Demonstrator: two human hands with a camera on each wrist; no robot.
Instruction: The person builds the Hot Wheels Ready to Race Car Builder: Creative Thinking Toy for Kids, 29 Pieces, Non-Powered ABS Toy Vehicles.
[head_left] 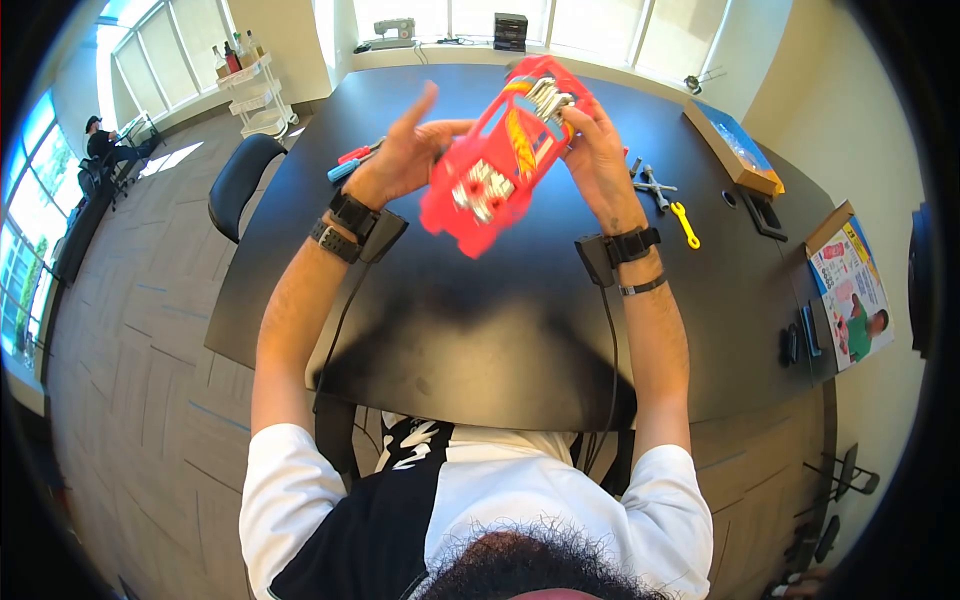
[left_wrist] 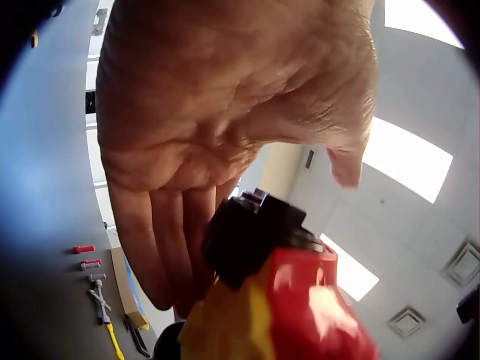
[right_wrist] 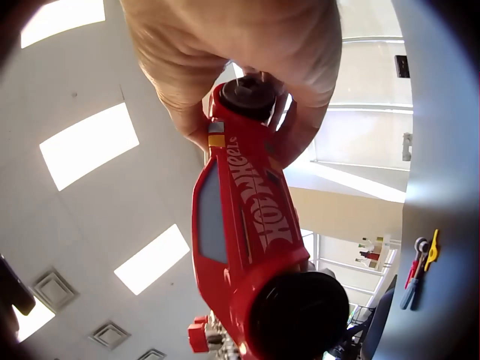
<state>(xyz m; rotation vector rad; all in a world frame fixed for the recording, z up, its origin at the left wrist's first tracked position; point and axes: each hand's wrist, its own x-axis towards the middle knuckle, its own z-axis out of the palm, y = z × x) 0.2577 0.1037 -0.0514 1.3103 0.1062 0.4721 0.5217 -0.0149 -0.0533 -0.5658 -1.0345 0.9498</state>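
A red toy car (head_left: 523, 150) with flame decals and chrome engine parts is held up over the table, tilted. "Hot Wheels" lettering runs along the side of this car (right_wrist: 255, 195) in the right wrist view, between two black wheels. My right hand (head_left: 598, 155) grips one end, thumb on one side and fingers on the other. Beside the other end is my left hand (head_left: 395, 165), its thumb raised away from the body. In the left wrist view the fingers of that hand (left_wrist: 225, 90) extend straight behind a dark wheel, without curling round the car.
On the dark table (head_left: 450, 340), a blue-handled tool (head_left: 343, 171) lies left of the car. A grey cross-shaped wrench (head_left: 656, 186) and a yellow wrench (head_left: 686, 225) lie at right. Farther right are an open box (head_left: 735, 150) and a printed box (head_left: 855, 290).
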